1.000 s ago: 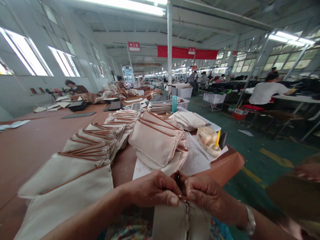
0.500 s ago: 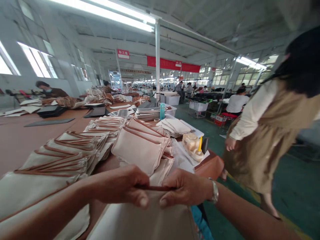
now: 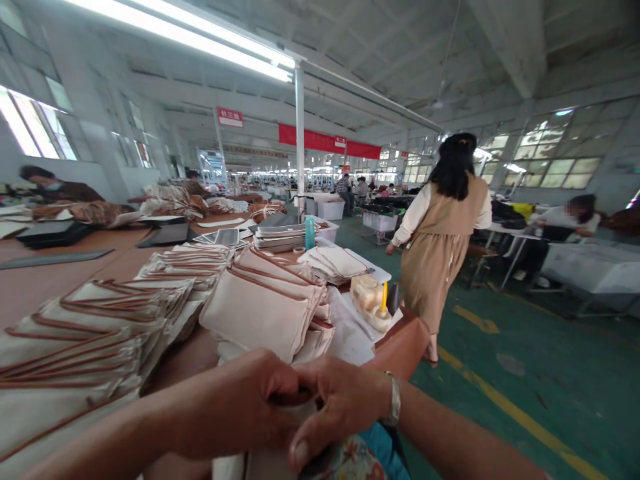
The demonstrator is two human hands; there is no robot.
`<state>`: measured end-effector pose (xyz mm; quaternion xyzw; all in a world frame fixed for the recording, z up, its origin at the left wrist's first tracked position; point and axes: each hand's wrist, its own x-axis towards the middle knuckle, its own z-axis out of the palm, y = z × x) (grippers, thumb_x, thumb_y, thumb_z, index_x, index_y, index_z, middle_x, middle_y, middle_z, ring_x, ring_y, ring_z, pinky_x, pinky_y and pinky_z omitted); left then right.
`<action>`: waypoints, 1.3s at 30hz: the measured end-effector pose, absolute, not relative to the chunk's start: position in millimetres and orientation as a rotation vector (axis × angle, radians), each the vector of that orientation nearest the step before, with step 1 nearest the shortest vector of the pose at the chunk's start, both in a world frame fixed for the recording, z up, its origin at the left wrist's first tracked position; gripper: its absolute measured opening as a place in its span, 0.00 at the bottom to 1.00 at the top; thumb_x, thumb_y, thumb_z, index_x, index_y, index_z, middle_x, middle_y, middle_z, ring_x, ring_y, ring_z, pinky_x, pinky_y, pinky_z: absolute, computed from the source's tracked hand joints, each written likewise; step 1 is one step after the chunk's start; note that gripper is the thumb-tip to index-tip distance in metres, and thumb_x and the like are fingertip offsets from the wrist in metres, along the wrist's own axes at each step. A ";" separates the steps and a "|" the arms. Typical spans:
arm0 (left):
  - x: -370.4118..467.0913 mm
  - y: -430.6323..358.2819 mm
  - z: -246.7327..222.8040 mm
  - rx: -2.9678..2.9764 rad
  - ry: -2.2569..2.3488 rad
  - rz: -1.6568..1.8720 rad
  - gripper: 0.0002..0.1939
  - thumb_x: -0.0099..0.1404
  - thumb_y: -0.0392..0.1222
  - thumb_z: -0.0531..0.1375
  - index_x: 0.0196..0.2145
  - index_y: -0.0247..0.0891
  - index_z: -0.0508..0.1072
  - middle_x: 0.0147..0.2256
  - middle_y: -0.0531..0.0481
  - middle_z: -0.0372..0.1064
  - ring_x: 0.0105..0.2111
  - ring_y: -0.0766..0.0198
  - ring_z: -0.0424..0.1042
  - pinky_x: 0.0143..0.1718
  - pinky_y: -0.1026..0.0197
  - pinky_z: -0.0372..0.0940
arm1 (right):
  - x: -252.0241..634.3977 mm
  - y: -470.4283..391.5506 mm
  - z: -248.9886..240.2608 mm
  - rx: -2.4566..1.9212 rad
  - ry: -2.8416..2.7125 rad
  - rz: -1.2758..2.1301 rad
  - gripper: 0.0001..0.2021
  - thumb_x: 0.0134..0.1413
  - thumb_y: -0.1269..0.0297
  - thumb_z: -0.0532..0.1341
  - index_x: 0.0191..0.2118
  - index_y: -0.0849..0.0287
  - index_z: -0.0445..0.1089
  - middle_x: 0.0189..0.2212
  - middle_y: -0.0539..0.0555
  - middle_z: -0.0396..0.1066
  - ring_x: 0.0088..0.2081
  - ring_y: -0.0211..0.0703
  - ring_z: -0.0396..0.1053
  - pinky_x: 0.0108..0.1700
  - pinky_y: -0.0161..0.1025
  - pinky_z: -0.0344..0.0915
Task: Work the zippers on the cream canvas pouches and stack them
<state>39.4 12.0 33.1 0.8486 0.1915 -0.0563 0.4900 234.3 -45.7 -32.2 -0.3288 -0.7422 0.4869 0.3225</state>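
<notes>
My left hand (image 3: pixel 250 400) and my right hand (image 3: pixel 340 400) are together at the table's near edge, fingers closed. Both grip a pale fabric panel (image 3: pixel 267 463) that hangs down toward my lap, mostly hidden behind the hands. Just beyond the hands lies a stack of cream fabric pieces with brown edging (image 3: pixel 257 310). Rows of similar brown-edged pieces (image 3: pixel 105 320) lie overlapped to the left, below and beyond my left forearm. A bracelet circles my right wrist.
On the table's right side stand a glue container with a yellow-handled brush (image 3: pixel 370 300) and a teal bottle (image 3: pixel 310 232). Dark boards (image 3: pixel 55 233) lie at the left. A person in a brown dress (image 3: pixel 440 247) is on the green floor at the right.
My hands have drawn closer together and lower, and the panel's flat face no longer shows between them. The view has turned right. The person in the brown dress has walked farther away.
</notes>
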 end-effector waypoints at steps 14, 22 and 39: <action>13.1 22.1 4.8 1.787 0.403 0.071 0.16 0.59 0.46 0.67 0.39 0.30 0.74 0.32 0.51 0.66 0.30 0.68 0.60 0.32 0.68 0.56 | 238.0 -56.8 -37.6 -0.875 -1.789 1.336 0.17 0.54 0.51 0.66 0.34 0.61 0.66 0.27 0.46 0.56 0.28 0.35 0.52 0.28 0.32 0.50; 19.4 17.5 -7.7 1.759 0.423 0.065 0.21 0.57 0.53 0.67 0.37 0.32 0.73 0.27 0.56 0.59 0.27 0.69 0.54 0.28 0.68 0.52 | 231.8 -63.8 -37.5 -0.870 -1.763 1.361 0.14 0.60 0.53 0.61 0.34 0.61 0.66 0.27 0.47 0.58 0.30 0.37 0.53 0.31 0.33 0.53; 30.6 8.1 -11.2 1.847 0.468 0.119 0.16 0.62 0.50 0.63 0.33 0.30 0.74 0.26 0.55 0.60 0.26 0.71 0.53 0.24 0.69 0.49 | 220.4 -76.9 -48.3 -1.018 -1.442 1.379 0.17 0.52 0.53 0.66 0.31 0.63 0.63 0.25 0.47 0.58 0.28 0.35 0.52 0.28 0.31 0.49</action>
